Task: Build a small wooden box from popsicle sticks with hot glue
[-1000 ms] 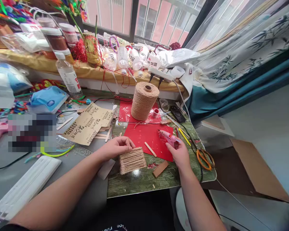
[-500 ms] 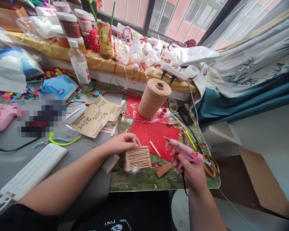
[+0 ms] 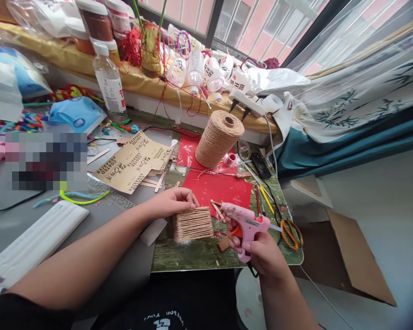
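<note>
My left hand (image 3: pixel 181 201) is closed on the top edge of a small twine-wrapped box (image 3: pixel 194 224), its ribbed side facing me. In my right hand (image 3: pixel 258 250) is a pink hot glue gun (image 3: pixel 244 222), gripped by its handle with fingers around the orange trigger. Its nozzle points left, a short way from the box's upper right corner. Behind the box stands a big spool of brown twine (image 3: pixel 219 137). A wooden craft stick (image 3: pixel 217 211) lies near the nozzle, and a brown block (image 3: pixel 223 244) is partly hidden by my right hand.
Red sheets (image 3: pixel 234 188) lie under the spool. Orange-handled scissors (image 3: pixel 292 234) and a yellow pen (image 3: pixel 266 199) are at right. Left are sandpaper (image 3: pixel 131 160), a white power strip (image 3: pixel 37 243) and a water bottle (image 3: pixel 109 85). Small bottles crowd the sill (image 3: pixel 141 85).
My right hand has brought the glue gun leftward, turning it so its side shows and its nozzle is nearer the box. My left hand keeps its hold; the whole view has shifted slightly.
</note>
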### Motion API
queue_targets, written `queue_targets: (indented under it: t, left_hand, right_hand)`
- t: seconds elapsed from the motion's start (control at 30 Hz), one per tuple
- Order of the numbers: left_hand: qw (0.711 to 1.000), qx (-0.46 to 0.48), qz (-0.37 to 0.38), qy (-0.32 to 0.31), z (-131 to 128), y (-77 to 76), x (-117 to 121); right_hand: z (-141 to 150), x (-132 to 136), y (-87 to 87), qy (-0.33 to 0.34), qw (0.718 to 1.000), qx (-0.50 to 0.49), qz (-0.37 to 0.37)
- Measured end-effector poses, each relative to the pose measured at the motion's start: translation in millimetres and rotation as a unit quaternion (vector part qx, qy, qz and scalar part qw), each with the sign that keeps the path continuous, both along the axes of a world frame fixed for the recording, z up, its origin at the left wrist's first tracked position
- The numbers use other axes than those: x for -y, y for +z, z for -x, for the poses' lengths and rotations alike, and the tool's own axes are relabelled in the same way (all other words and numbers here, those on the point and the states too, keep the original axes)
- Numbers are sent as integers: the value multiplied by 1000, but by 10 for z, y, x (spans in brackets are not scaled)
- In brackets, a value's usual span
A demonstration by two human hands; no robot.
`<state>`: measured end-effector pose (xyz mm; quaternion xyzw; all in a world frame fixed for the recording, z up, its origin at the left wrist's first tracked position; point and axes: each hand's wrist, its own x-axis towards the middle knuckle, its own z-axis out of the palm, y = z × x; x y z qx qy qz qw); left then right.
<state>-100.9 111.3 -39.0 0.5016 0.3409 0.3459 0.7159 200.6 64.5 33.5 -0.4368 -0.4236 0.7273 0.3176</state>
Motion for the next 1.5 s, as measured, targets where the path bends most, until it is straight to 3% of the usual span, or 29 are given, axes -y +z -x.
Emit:
queue_targets:
  t: [0.1,0.2,0.37,0.43,0.57,0.83,1.03,1.17,1.27,1.4,1.5]
  left_hand:
    - [1000,6,5,1,6,-16,-3]
    - [1000,4,-5,-6,12,-28,-11]
    - [999,-28,-20,-7,14,37,-1]
    - [998,-46,-31,-7,15,65,7]
    - [999,-38,-24,-24,15,63,5]
    - [998,-43,15,-41,21,11,-5]
    - [997,-57,20,-39,34,-29,2]
    - [997,-63,16,-33,34,-24,8]
    - [997,-60,19,-34,28,3,12]
    - [998,-52,28,-35,24,19,16]
    - [997,-51,33,-37,23,11,16]
  right_hand:
    - [-100,18,53,-12,998,-69,0]
    - [-186,34,82,-16,997,-79,-3]
    - [-208,-16,54,-155,987,-25,-34]
    - [-208,-37,53,-173,984,-26,-41]
    - [-237,-14,95,-109,991,-50,-62]
    - [-160,123,208,44,998,18,-46]
    - [-90,145,189,38,999,-11,-38]
    - [-48,203,165,82,993,53,-63]
    - [35,252,217,117,968,168,-142]
    - [195,233,326,162,898,286,-294]
    - [292,180,360,182,867,320,-337]
